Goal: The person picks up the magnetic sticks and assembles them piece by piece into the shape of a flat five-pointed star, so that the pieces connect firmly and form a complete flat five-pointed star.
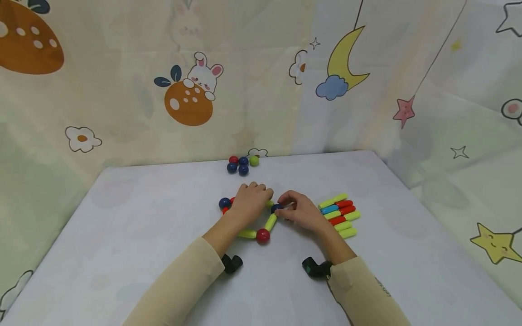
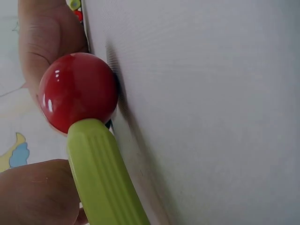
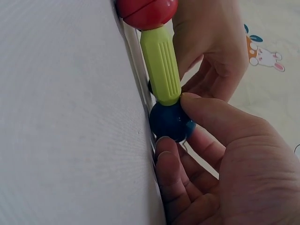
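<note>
A loop of magnetic rods and balls lies on the table between the hands. My right hand (image 1: 303,212) pinches a dark blue ball (image 3: 169,123) at the loop's right corner, thumb at its join with a yellow-green rod (image 3: 161,65). That rod runs to a red ball (image 1: 263,236) at the near corner, from which another yellow-green rod (image 1: 247,234) leads left. My left hand (image 1: 252,199) reaches over the loop with curled fingers, gripping a rod (image 1: 270,204) beside the blue ball; its fingertips are mostly hidden. Past the left wrist show another blue ball (image 1: 224,203) and red rod ends.
Several loose balls (image 1: 243,170), blue, red and green, sit near the table's back edge. Right of my right hand lies a stack of yellow-green, red and blue rods (image 1: 340,215). Black wrist cameras (image 1: 316,268) hang under both sleeves. A patterned cloth (image 1: 253,90) stands behind the table.
</note>
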A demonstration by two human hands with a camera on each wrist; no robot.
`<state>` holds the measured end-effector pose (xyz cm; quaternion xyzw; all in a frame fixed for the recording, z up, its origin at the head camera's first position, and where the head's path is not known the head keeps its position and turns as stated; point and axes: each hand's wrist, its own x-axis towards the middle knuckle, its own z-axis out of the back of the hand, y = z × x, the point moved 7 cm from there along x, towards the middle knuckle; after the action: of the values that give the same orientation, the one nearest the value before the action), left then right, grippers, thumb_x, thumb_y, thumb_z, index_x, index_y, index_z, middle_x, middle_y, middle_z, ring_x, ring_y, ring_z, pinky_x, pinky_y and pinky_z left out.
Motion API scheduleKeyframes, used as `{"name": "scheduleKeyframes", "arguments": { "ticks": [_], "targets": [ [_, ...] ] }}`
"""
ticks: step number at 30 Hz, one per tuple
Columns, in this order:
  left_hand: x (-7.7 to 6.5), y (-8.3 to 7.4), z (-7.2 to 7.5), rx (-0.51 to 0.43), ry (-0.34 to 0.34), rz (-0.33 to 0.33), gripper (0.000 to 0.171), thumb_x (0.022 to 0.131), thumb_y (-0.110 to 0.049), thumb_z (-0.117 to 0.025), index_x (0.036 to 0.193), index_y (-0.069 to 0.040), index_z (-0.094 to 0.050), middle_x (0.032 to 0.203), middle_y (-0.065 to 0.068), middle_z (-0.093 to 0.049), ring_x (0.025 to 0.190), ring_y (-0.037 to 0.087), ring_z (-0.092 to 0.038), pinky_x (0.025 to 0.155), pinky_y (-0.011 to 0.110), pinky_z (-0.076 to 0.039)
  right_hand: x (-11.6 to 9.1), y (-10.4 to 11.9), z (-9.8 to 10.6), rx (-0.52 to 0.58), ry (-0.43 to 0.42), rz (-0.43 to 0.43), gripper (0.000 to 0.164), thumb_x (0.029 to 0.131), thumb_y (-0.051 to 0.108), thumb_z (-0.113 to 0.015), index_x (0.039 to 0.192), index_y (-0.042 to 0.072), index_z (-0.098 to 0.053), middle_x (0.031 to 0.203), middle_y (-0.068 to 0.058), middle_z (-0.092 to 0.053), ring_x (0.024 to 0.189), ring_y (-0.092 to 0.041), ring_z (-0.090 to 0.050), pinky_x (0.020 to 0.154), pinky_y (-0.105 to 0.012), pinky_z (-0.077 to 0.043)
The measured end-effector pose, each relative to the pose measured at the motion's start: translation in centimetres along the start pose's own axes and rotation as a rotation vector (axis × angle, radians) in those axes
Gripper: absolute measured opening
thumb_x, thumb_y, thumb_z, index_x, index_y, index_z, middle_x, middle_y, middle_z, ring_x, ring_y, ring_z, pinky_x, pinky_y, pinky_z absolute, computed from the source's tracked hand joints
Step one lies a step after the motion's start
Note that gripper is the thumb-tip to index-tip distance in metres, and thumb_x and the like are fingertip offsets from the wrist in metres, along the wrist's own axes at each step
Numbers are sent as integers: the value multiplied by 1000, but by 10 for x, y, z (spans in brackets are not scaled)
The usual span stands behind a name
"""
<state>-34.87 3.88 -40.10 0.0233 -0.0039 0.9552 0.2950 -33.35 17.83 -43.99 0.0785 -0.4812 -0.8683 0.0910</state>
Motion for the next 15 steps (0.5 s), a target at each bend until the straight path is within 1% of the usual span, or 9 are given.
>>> {"name": "scheduleKeyframes", "arguments": {
  "ticks": [4, 10, 13, 15],
  "targets": [
    [-1, 0, -1, -6, -2, -6, 35, 100, -21, -70, 135, -21, -67, 124, 4, -71, 116, 26, -62, 102, 45, -51, 0, 0, 0, -2, -8, -6, 34, 94, 27, -75, 121, 11, -63, 121, -11, -68, 83, -22, -64, 73, -30, -56],
    [-2, 3, -1, -20, -1, 7, 33, 102, -18, -67, 135, -21, -68, 123, 3, -71, 115, 25, -62, 103, 45, -50, 0, 1, 0, 5, -16, -14, 34, 95, 27, -74, 124, 12, -64, 122, -11, -67, 79, -21, -64, 73, -30, -56],
    [-3, 4, 1, -45, -5, 2, 34, 102, -18, -66, 136, -21, -67, 126, 4, -70, 120, 27, -61, 105, 47, -49, 0, 1, 1, 10, -21, -20, 34, 95, 27, -74, 124, 12, -64, 123, -10, -67, 79, -21, -64, 73, -30, -56],
    [-5, 8, 2, -66, -6, 12, 36, 102, -17, -65, 137, -21, -66, 130, 6, -68, 124, 28, -59, 108, 49, -48, 0, 1, 0, 12, -20, -20, 34, 95, 27, -74, 124, 12, -65, 122, -10, -67, 79, -21, -64, 73, -30, -56]
  ]
}}
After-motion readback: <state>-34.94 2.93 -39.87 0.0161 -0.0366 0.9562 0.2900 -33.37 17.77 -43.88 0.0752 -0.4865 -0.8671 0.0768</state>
